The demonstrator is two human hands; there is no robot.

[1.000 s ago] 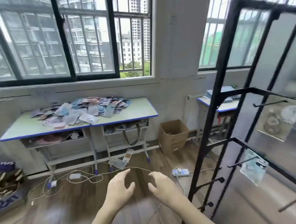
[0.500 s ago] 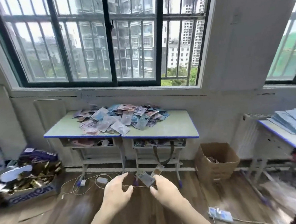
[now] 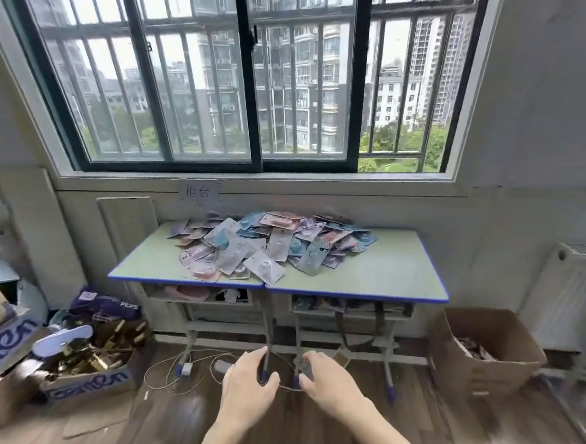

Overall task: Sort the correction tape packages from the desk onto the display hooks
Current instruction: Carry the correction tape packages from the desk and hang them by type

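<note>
Head view: held the left hand (image 3: 248,386) and right hand (image 3: 332,384) low at lower centre of the frame, close together, fingers loosely curled, nothing gripped in either. Saw the correction tape packages (image 3: 269,245) heaped in a loose, overlapping pile at mid-frame, on the far and middle part of the desk (image 3: 373,271), well apart from both hands. Found no display hooks anywhere in frame. Judged the step in hand to be the approach for a pick: best to close in first, then lift a single package off the near edge of the heap, pinching it by the card and leaving the top free for hanging; would likely drag slippery neighbours along if grabbed from the middle. Noted cables (image 3: 191,368) looping over the floor at lower centre-left, by the desk legs, a likely trip hazard. Noted an open cardboard box (image 3: 481,358) at lower right, a box of gold-coloured clutter (image 3: 88,371) at lower left, a radiator (image 3: 570,294) at right edge, and a paper label (image 3: 199,193) under the barred window (image 3: 252,80).
</note>
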